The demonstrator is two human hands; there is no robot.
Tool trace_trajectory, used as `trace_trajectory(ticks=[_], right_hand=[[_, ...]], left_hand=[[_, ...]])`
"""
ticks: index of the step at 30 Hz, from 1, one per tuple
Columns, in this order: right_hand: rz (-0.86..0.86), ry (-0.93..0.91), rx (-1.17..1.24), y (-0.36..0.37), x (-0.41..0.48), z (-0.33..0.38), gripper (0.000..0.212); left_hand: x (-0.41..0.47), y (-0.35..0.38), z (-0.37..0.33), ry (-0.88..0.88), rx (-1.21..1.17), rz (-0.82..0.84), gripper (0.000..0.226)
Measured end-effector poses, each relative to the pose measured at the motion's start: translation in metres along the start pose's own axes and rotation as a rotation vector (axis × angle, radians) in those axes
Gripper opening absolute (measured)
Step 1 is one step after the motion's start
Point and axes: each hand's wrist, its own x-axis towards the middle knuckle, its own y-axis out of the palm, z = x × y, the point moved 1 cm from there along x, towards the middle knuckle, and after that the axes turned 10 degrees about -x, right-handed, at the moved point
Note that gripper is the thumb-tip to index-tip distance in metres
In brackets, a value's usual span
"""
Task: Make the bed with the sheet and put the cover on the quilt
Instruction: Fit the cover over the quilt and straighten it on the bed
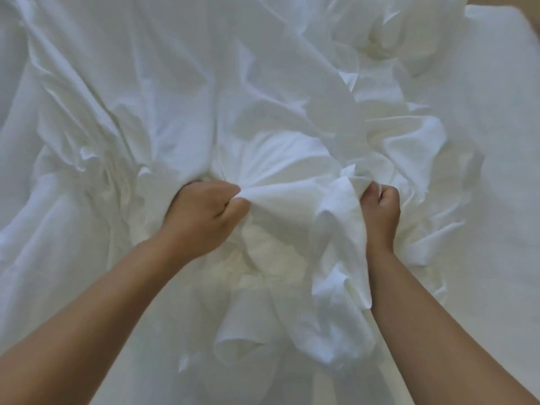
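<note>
The white cloth (277, 127) lay crumpled in loose folds across most of the bed (502, 112), heaped toward the near edge where the person stood. It could not be told for certain whether this was the sheet or the cover. A creamier, thicker-looking patch (263, 255) showed low between the two hands and was probably the quilt. The cloth looked thin, light and very soft. It would likely sag and bunch wherever it was not held, and slide easily over itself, so a hem or a corner seemed a better hold than a handful from the middle. The left hand (204, 217) was closed as a fist, knuckles up, with a gathered ridge of the cloth clamped between thumb and curled fingers. The right hand (380, 211) was also closed, its fingers curled round an upright fold that draped down past the wrist. The hands were level with each other and somewhat apart, and the cloth between them was pulled into a shallow taut band. The left forearm (102, 317) and the right forearm (438, 317) both reached forward and down from the near corners of the view, bare to the elbow.
</note>
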Motion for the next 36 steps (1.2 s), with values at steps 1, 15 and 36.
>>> trace_trajectory(ticks=[1, 15, 36], right_hand=[[0.057, 0.039, 0.051, 0.0, -0.002, 0.004, 0.028], [0.566, 0.254, 0.142, -0.001, -0.056, 0.03, 0.034], [-0.012, 0.287, 0.329, -0.042, 0.014, 0.052, 0.038]], left_hand=[[-0.012, -0.009, -0.004, -0.016, -0.022, 0.02, 0.032], [-0.014, -0.032, -0.054, -0.381, -0.068, -0.042, 0.035], [0.15, -0.059, -0.051, -0.604, -0.008, -0.494, 0.038]])
